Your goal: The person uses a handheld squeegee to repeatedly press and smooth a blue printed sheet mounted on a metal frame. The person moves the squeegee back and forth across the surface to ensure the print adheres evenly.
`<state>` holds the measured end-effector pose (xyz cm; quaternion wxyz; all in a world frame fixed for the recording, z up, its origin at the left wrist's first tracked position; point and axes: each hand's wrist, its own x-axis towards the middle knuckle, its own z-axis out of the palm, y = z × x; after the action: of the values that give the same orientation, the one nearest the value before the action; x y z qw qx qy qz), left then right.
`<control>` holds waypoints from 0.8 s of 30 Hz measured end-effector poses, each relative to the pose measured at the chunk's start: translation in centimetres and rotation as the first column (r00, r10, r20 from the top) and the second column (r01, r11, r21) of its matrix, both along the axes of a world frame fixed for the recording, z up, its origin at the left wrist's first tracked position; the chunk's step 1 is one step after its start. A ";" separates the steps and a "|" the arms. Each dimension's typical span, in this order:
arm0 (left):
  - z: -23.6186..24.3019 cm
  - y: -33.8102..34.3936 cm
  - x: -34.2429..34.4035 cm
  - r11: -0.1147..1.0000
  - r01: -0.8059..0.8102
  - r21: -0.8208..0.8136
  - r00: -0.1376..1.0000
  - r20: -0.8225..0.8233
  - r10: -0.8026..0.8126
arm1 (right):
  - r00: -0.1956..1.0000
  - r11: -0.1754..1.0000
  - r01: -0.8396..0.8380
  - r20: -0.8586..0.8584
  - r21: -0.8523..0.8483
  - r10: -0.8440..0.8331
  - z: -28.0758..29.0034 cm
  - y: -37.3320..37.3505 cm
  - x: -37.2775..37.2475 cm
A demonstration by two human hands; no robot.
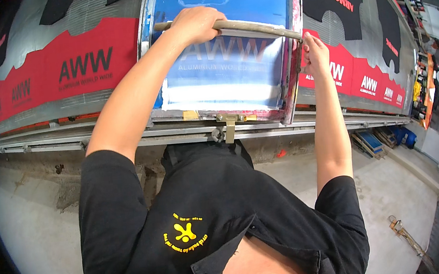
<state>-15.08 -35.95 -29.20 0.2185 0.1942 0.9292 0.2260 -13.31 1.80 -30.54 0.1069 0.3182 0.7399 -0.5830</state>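
A screen printing frame (294, 75) with blue mesh and printed lettering lies in front of me on the long table. Across its mesh runs a squeegee (256, 26) with a long, worn, pale handle, tilted slightly down to the right. My left hand (198, 25) is closed over the squeegee left of its middle, knuckles up. At the frame's right rail, my right hand (316, 54) is closed with curled fingers, right beside the squeegee's right end. Below the squeegee the mesh looks pale and shiny. A metal bracket (230, 128) sits at the frame's near edge.
Red and black printed fabric pieces (99, 58) lie left of the frame, with more red fabric (369, 81) on the right. A metal rail (176, 136) runs along the table's near edge. Stacked frames (370, 142) and a blue container (406, 137) stand on the floor at right.
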 end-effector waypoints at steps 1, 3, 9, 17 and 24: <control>-0.3 -0.1 1.7 0.997 -0.018 0.070 0.998 -0.051 0.021 | 1.000 1.000 0.017 -0.005 -0.003 -0.017 0.5 0.1 0.1; -1.8 -0.4 6.1 0.979 -0.060 0.193 0.984 -0.151 0.090 | 0.999 0.999 0.030 -0.016 -0.029 -0.031 1.4 -0.2 -0.4; 0.2 0.5 21.2 0.996 -0.030 0.087 0.983 -0.178 0.046 | 0.987 0.996 0.074 -0.144 0.046 -0.067 2.4 -0.3 -0.4; 2.4 -2.5 22.5 0.963 -0.117 0.242 0.970 -0.179 0.163 | 0.892 0.996 0.093 -0.445 0.006 -0.081 0.3 -3.5 -0.3; 3.0 -3.2 21.5 0.987 -0.158 -0.025 0.987 -0.036 0.157 | 0.917 0.992 0.019 -0.397 0.126 0.033 -8.9 -7.9 2.5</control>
<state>6.45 -39.11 -26.20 0.1869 0.1211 0.9482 0.2266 -10.83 -6.05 -39.40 -0.0642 0.1964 0.7829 -0.5868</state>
